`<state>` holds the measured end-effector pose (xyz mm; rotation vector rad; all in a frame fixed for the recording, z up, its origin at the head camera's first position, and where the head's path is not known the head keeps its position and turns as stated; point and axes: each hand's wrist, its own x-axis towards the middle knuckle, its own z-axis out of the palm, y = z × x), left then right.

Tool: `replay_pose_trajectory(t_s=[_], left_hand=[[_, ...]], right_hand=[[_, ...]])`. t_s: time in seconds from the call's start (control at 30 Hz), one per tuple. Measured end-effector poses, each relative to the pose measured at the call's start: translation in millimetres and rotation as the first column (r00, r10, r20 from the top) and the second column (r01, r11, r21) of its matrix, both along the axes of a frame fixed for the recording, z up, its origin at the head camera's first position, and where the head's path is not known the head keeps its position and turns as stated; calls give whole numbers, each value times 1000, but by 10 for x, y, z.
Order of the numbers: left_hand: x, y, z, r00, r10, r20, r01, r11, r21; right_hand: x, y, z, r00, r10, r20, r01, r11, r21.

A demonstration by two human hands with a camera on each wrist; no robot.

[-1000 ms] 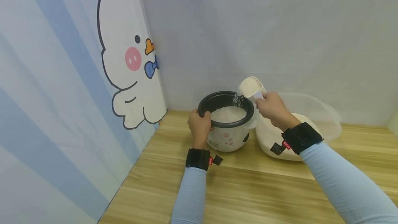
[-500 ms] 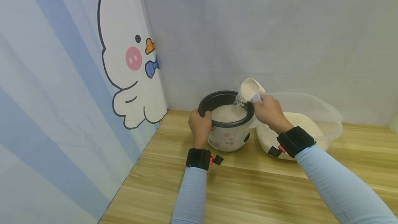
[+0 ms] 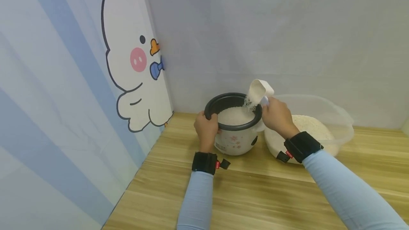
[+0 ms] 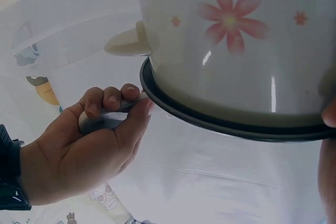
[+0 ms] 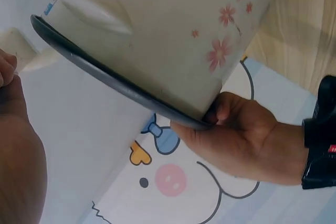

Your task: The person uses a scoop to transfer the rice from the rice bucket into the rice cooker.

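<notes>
L hand (image 3: 207, 129) fingers clamped on cooker (image 3: 234, 130) rim, R hand (image 3: 276, 116) fingers clamped on scoop (image 3: 259, 91) tipping rice into cooker, rice tub (image 3: 319, 127) just R on counter (image 3: 255, 194), duck cartoon (image 3: 134, 63) on L wall, wrist-tag writing unreadable.

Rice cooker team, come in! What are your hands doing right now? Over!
Left hand grips rice cooker rim. Right hand holds scoop tilted, rice falling into pot. Rice tub beside cooker, nothing in the way. Over.
</notes>
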<state>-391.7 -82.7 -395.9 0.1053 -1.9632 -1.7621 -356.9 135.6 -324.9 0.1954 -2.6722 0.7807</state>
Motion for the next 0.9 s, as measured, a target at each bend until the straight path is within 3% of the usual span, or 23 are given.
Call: replay_pose_trajectory(t_s=[0.27, 0.67, 0.9], left_hand=[[10, -8, 4, 1000, -7, -1, 7, 1000, -2], [9, 22, -5, 999, 13, 37, -13, 1000, -9], [0, 16, 20, 997, 55, 45, -53, 997, -49]], right_hand=[[4, -20, -69, 994, -33, -104, 44, 993, 111], [32, -13, -196, 988, -41, -147, 75, 970, 232], [41, -38, -314, 951, 40, -306, 70, 937, 342]])
